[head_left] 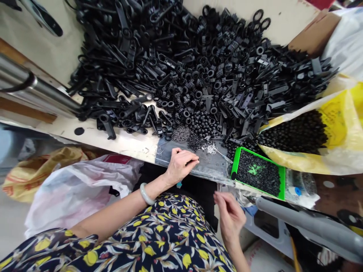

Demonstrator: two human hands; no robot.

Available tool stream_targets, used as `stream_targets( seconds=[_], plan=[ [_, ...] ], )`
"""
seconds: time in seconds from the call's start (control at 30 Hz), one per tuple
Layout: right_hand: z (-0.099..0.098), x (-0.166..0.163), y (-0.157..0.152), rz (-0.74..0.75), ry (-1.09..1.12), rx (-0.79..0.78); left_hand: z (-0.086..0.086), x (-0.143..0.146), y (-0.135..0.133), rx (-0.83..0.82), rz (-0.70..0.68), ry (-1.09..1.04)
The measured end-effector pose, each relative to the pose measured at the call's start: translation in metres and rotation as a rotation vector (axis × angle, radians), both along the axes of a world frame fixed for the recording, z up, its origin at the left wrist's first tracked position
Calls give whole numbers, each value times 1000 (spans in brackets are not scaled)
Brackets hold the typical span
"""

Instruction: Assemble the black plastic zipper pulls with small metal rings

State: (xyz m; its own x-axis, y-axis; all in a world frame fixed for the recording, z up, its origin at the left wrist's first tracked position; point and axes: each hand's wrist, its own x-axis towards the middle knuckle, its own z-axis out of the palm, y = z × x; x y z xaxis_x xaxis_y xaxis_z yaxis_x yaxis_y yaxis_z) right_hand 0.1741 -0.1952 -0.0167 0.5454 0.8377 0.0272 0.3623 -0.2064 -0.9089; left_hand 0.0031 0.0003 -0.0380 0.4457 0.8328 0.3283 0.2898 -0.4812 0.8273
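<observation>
Head view: you sit at a pale surface (127,143) with both hands low in front of you. Your left hand (181,164) is loosely curled, fingertips down on a clear plastic sheet (207,168), just beside a small pile of silver screws (211,148). I cannot tell if it pinches 1. Your right hand (231,215) hovers below the surface edge over your lap, fingers drawn narrow. Whether it holds anything is too small to tell.

To its right, a green tray (235,162) is nearly full of tiny black pieces, beside a grey power driver (297,219). Behind the screws, a huge heap of black plastic parts (204,68) covers the surface, so most of the work looks undone.
</observation>
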Motion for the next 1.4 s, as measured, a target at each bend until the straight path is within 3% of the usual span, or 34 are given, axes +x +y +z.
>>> stream_targets(
  seconds=[0.1, 0.13, 0.27, 0.4, 0.57, 0.77, 1.4],
  plan=[
    [7, 39, -40, -403, -60, 102, -2, 1, 0, -13, 9, 5],
    [14, 53, -41, -442, -53, 163, -2, 1, 0, -15, 12, 11],
    [50, 91, 11, -196, 31, 319, 0, 2, -1, -4, 13, 36],
    [72, 83, 80, -32, 70, 388, 1, 2, -1, -10, 9, 29],
    [66, 27, 130, 171, 153, 474, 0, 2, -1, -21, 7, 40],
    [53, -31, 170, 172, 326, 599, 1, -1, 1, -31, -45, 34],
    [33, -32, 181, 252, 295, 524, -5, -1, 1, -43, -69, 38]
  ],
)
